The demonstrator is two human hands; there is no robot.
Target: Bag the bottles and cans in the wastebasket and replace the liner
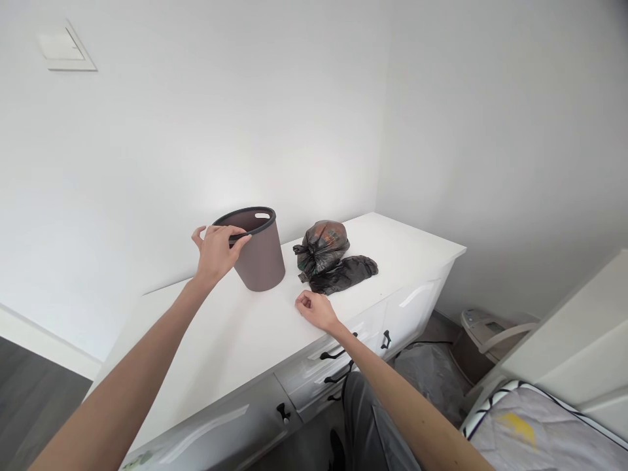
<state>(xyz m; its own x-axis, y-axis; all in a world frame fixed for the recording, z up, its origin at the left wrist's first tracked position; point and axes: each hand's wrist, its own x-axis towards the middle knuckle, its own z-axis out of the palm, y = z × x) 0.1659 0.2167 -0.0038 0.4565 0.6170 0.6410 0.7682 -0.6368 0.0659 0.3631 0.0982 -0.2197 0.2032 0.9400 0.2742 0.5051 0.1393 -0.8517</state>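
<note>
A brown trash bin (260,261) with a black rim and an oval handle slot stands on the white cabinet top (235,353). My left hand (218,248) is closed on the near left part of its rim, thumb on the outside. To the right of the bin lies a knotted black plastic bag (324,245), full, with orange and green showing through. In front of it, touching, is a crumpled, flatter black plastic bag (346,273). My right hand (315,310) rests by the cabinet's front edge, just short of the flatter bag, its fingers curled with nothing visible in them.
White walls stand behind and to the right; a light switch (66,47) is at upper left. Black handles (338,353) jut from the cabinet front. On the floor at right are a rice cooker (485,340) and a clear plastic bag (432,373), near a mattress (544,432).
</note>
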